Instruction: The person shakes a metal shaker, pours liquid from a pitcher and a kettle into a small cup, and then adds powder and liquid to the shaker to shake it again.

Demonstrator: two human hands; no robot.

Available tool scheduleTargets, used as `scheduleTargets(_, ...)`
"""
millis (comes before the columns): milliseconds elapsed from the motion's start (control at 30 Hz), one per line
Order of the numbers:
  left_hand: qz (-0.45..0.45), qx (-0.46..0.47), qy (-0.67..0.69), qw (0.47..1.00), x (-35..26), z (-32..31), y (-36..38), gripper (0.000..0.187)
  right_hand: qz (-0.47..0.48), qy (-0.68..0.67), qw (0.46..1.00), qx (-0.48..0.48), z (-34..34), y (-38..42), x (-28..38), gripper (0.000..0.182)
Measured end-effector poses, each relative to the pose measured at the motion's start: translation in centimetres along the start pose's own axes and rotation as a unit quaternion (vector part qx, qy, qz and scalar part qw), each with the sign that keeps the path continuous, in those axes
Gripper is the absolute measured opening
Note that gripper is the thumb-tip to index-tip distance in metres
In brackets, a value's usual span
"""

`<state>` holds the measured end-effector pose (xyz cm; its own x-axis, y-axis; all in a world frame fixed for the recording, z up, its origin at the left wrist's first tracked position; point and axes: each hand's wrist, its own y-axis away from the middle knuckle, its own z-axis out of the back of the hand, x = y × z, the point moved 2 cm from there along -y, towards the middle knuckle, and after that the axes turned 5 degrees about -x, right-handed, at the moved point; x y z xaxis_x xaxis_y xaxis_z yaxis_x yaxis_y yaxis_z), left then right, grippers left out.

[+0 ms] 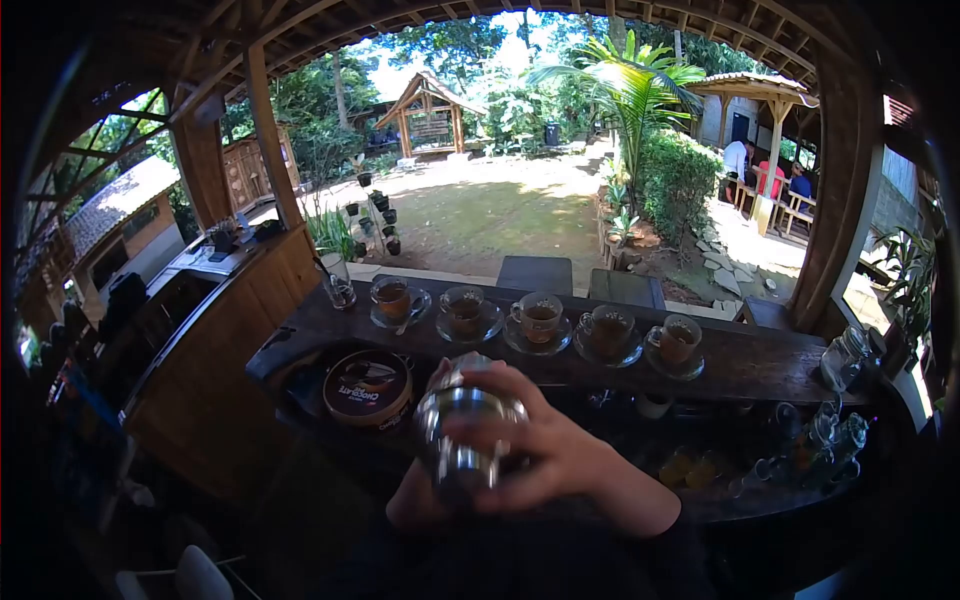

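Observation:
A shiny metal container point(462, 415), like a shaker, is held upright or slightly tilted in front of my body. My right hand point(545, 450) wraps its fingers round its right side and top. On the other side my left hand point(420, 490) grips it from behind and below, mostly hidden by the metal. Past the hands, several glass cups of brown drink point(541, 317) stand on glass saucers in a row along the dark wooden counter point(760, 370). A spoon lies on the leftmost saucer. To the left of the container sits a round tin labelled chocolate point(368, 388).
A tall glass point(338, 280) stands at the counter's left end, a glass jar point(845, 358) at its right end. Lower right are several glasses point(820, 430). A wooden side counter point(220, 340) is on the left. People point(768, 178) sit and stand under a far shelter.

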<state>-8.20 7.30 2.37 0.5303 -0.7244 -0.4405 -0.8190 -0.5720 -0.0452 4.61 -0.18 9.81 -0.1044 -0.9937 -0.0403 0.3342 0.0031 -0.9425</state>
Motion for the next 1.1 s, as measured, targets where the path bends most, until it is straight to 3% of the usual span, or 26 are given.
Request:
scheduleTargets(33,-0.076,-0.006,0.034,0.997,1.8,1.8,-1.2,0.048,-0.126,0.008,0.992,-0.001,0.2,1.0,-1.2,0.047)
scheduleTargets(100,-0.224,-0.010,0.097,0.970,4.7,4.4,-3.0,0.049,-0.114,0.008,0.993,0.009,0.8,1.0,0.0,0.046)
scheduleTargets(133,-0.112,0.044,0.262,0.957,5.4,3.3,-2.6,0.050,-0.102,0.009,0.994,0.023,1.3,0.8,0.5,0.046)
scheduleTargets(167,0.004,0.093,0.418,0.903,5.8,2.2,-1.6,0.050,0.002,-0.008,0.999,0.044,1.6,-0.4,2.6,0.045)
scheduleTargets(200,-0.026,0.118,0.253,0.960,3.8,2.7,-1.1,0.050,0.099,0.012,0.993,0.060,1.9,-1.1,4.5,0.043)
scheduleTargets(233,-0.056,0.135,0.077,0.986,2.1,2.8,-1.0,0.051,0.062,-0.005,0.989,0.133,2.0,-0.7,7.0,0.042)
scheduleTargets(267,-0.138,0.221,-0.021,0.965,1.9,1.7,-1.3,0.050,0.148,0.024,0.981,0.122,2.6,-1.9,8.0,0.032)
scheduleTargets(300,-0.215,0.301,-0.120,0.921,2.1,-0.6,-1.5,0.050,0.149,0.021,0.981,0.120,3.3,-1.6,7.9,0.032)
scheduleTargets(333,-0.270,0.261,-0.067,0.925,3.6,-2.7,-1.5,0.050,0.089,-0.023,0.987,0.133,4.0,-0.8,7.3,0.032)
scheduleTargets(367,-0.093,0.053,0.060,0.993,3.6,0.5,-1.5,0.050,0.028,-0.067,0.987,0.146,4.5,0.1,6.5,0.044)
scheduleTargets(400,-0.094,0.051,0.281,0.954,6.4,-0.6,-1.9,0.051,0.134,0.000,0.991,0.023,4.4,-0.1,4.8,0.048)
scheduleTargets(433,-0.091,0.048,0.488,0.867,9.2,-1.8,-2.4,0.052,0.032,-0.025,0.998,0.044,5.5,0.5,3.2,0.059)
scheduleTargets(500,-0.056,0.018,0.456,0.888,9.5,-0.3,-1.3,0.051,-0.140,-0.036,0.989,-0.045,5.6,3.3,0.7,0.059)
scheduleTargets(567,0.013,-0.033,0.384,0.923,7.6,2.1,-0.4,0.049,-0.055,-0.038,0.997,-0.031,6.1,3.2,2.4,0.059)
scheduleTargets(633,0.074,-0.085,0.314,0.943,7.1,2.1,0.1,0.049,0.110,0.004,0.993,0.047,7.4,0.7,7.4,0.042)
scheduleTargets(667,-0.022,0.013,0.143,0.989,7.5,0.8,-0.8,0.048,0.029,-0.065,0.992,0.102,7.9,0.7,9.9,0.036)
scheduleTargets(700,-0.115,0.111,-0.037,0.986,8.3,-3.3,-2.1,0.050,0.177,0.054,0.981,0.055,7.9,0.6,11.6,0.028)
scheduleTargets(733,-0.276,0.256,-0.157,0.913,8.9,-7.4,-2.6,0.047,0.173,0.028,0.983,0.060,8.8,0.9,11.8,0.028)
scheduleTargets(767,-0.275,0.255,-0.158,0.913,9.8,-8.4,-2.3,0.047,0.168,0.003,0.984,0.063,9.7,1.1,12.0,0.029)
scheduleTargets(833,-0.016,0.014,0.040,0.999,12.4,-8.3,-2.6,0.042,0.127,-0.018,0.991,0.030,11.3,1.6,9.5,0.046)
scheduleTargets(867,0.026,0.154,0.367,0.917,16.2,-8.7,-3.8,0.036,0.044,-0.017,0.999,0.010,11.5,2.9,7.7,0.053)
scheduleTargets(900,0.026,0.152,0.367,0.917,17.3,-7.1,-4.7,0.036,-0.039,-0.015,0.999,-0.010,11.5,4.4,6.0,0.060)
scheduleTargets(933,-0.153,0.038,0.201,0.967,17.4,-3.7,-6.4,0.033,-0.094,-0.035,0.994,-0.044,11.8,6.0,5.2,0.065)
scheduleTargets(967,-0.320,-0.076,0.019,0.944,17.6,-1.8,-7.0,0.031,-0.148,-0.052,0.985,-0.075,12.2,7.2,5.0,0.070)
scheduleTargets(1033,-0.281,0.009,0.065,0.957,17.6,-2.2,-5.4,0.030,-0.012,-0.082,0.996,-0.045,13.1,6.1,8.1,0.053)
scheduleTargets(1100,-0.119,-0.010,0.116,0.986,17.6,-3.1,-2.9,0.046,0.126,-0.049,0.991,0.016,14.2,4.1,13.2,0.040)
